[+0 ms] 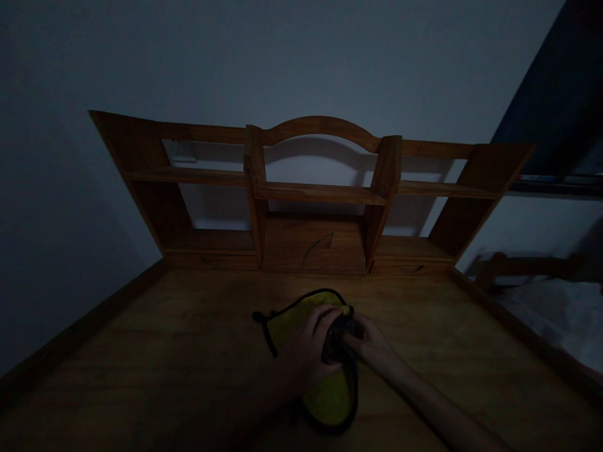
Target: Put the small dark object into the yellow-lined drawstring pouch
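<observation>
A yellow-green cloth (pixel 328 397) with black edging lies partly folded on the wooden desk, a small black loop at its left corner. My left hand (pixel 306 342) is closed around a small dark, shiny object (pixel 332 344) above the cloth; its exact kind is too dark to make out. From the other side, my right hand (pixel 370 342) pinches a bunched part of the cloth against that object, thumb below and fingers above. My fingers and the folds hide much of the object.
A wooden shelf unit (pixel 315 193) with several compartments stands along the desk's (pixel 198 351) back edge, against the wall. A wall outlet (pixel 183 151) shows through its upper left opening. Beyond the desk's right edge are white bedding (pixel 560 314) and a dark window area (pixel 560 94). The light is dim.
</observation>
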{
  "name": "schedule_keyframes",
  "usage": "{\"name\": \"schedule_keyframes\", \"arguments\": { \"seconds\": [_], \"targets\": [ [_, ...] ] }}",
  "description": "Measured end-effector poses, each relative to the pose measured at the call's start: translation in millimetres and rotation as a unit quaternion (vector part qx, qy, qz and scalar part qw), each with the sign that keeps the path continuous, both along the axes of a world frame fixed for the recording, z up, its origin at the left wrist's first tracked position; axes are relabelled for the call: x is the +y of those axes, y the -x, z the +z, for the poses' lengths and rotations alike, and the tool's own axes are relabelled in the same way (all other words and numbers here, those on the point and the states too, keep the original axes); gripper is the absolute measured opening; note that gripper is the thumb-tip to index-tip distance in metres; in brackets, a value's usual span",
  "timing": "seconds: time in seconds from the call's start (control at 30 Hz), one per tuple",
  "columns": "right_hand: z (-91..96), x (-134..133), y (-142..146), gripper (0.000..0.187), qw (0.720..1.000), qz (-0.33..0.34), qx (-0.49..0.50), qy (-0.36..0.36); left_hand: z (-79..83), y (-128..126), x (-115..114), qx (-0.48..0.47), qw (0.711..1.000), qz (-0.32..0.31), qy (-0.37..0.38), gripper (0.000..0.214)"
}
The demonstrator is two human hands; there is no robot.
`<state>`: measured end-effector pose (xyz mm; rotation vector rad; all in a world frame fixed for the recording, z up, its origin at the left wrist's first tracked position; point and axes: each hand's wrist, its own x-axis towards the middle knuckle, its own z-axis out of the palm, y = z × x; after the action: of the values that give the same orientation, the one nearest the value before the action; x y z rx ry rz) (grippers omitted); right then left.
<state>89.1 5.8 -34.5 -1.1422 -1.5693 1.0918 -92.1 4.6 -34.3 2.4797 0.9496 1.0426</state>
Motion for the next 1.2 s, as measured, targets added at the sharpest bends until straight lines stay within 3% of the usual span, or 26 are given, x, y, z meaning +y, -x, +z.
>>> {"name": "schedule_keyframes", "arguments": {
  "seconds": [0.27,0.6,0.97,1.2],
  "targets": [
    [0.2,-2,-1,0.030,1.000,-0.017,0.011,0.013,-0.1,1,1,-0.001,1.000,-0.006,0.000,0.084],
    [6.3,-2,3,0.029,0.999,0.013,0.028,0.010,1.6,0,0,0.006,1.000,0.001,0.009,0.083],
    [-5.0,0,-1,0.032,1.000,0.006,0.001,-0.001,5.0,1,-2,-0.001,1.000,-0.006,0.004,0.081],
    [2.3,-2,1,0.031,1.000,-0.009,-0.012,0.015,3.0,1,-1,0.002,1.000,-0.002,0.009,0.083]
  ]
}}
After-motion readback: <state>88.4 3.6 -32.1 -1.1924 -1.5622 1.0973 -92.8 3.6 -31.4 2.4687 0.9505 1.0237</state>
